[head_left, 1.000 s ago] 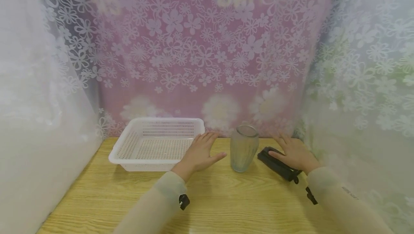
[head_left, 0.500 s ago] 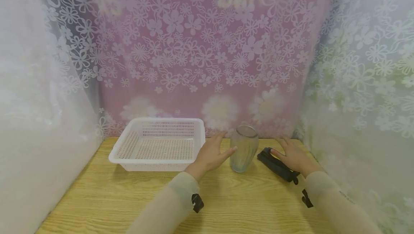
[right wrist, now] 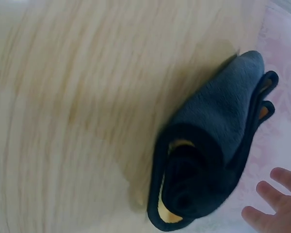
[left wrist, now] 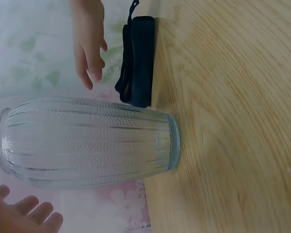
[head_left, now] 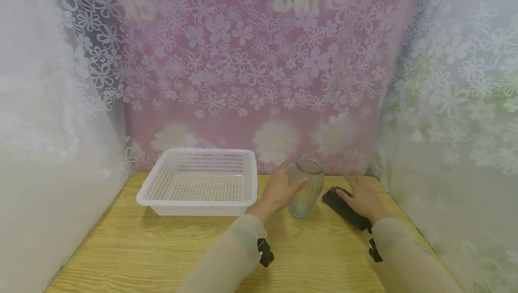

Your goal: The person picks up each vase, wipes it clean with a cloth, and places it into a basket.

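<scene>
A clear ribbed glass vase (head_left: pixel 306 189) stands upright on the wooden table. My left hand (head_left: pixel 278 192) is at its left side, fingers straight and thumb in front of the glass. In the left wrist view a small gap shows between those fingers and the vase (left wrist: pixel 87 143). To the vase's right lies a rolled dark grey cloth (head_left: pixel 347 209) with black edging and a small loop. The right wrist view shows the rolled end of this cloth (right wrist: pixel 213 111), yellowish inside. My right hand (head_left: pixel 364 199) hovers over it with spread fingers, holding nothing.
A white perforated plastic basket (head_left: pixel 198 209) sits on the left of the wooden table (head_left: pixel 162 252). A pink flowered curtain (head_left: pixel 251 81) hangs right behind, and whitish sheets close off the left and right sides.
My left hand has moved right, from beside the basket to the vase's side. The right hand has shifted slightly down and left over the cloth. Vase, cloth and basket stay put.
</scene>
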Action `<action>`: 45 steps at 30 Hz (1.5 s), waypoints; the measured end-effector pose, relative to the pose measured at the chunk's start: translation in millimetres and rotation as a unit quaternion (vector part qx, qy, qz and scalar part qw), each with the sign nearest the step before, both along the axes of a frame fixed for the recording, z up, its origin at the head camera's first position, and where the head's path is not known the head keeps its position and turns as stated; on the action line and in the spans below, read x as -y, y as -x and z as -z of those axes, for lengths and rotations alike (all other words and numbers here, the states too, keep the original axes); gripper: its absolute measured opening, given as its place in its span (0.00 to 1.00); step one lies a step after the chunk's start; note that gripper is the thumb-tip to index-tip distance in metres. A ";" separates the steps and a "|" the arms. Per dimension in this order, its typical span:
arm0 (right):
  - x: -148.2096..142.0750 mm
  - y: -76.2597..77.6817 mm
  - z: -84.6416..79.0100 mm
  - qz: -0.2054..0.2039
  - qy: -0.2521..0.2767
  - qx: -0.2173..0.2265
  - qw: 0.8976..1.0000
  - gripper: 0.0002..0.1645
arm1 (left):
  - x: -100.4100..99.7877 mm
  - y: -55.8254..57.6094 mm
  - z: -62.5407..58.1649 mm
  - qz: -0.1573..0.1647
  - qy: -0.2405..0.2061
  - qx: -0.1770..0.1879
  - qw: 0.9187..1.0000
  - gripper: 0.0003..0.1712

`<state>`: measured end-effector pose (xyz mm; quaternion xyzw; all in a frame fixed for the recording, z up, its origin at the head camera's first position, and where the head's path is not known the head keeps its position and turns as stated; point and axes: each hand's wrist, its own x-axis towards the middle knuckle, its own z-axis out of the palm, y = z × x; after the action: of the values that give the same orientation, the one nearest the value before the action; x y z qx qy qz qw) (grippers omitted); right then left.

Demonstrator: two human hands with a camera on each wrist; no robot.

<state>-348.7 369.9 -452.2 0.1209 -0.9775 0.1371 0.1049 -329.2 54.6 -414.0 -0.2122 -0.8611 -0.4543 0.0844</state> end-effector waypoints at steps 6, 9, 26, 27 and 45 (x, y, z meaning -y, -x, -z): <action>5.5 2.9 8.6 0.019 -0.009 0.016 1.000 0.49 | -8.7 2.4 -0.5 0.006 -0.027 0.016 1.000 0.54; 6.9 4.5 13.1 0.036 -0.019 0.036 0.999 0.51 | -12.0 3.5 -2.6 0.007 -0.042 0.024 0.999 0.54; 7.0 12.5 31.0 0.080 -0.004 0.138 0.987 0.59 | -28.2 20.1 -6.3 0.014 -0.085 0.107 0.990 0.57; 7.0 13.0 31.7 0.079 -0.006 0.141 0.987 0.59 | -28.1 20.3 -6.0 0.016 -0.086 0.110 0.990 0.57; 6.1 10.8 32.3 0.061 -0.068 0.176 0.980 0.57 | -24.4 21.7 -0.6 0.028 -0.082 0.117 0.989 0.56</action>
<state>-359.5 363.8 -484.5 0.0419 -0.9933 0.0827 -0.0691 -350.9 78.9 -413.4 -0.1737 -0.8185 -0.5474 -0.0125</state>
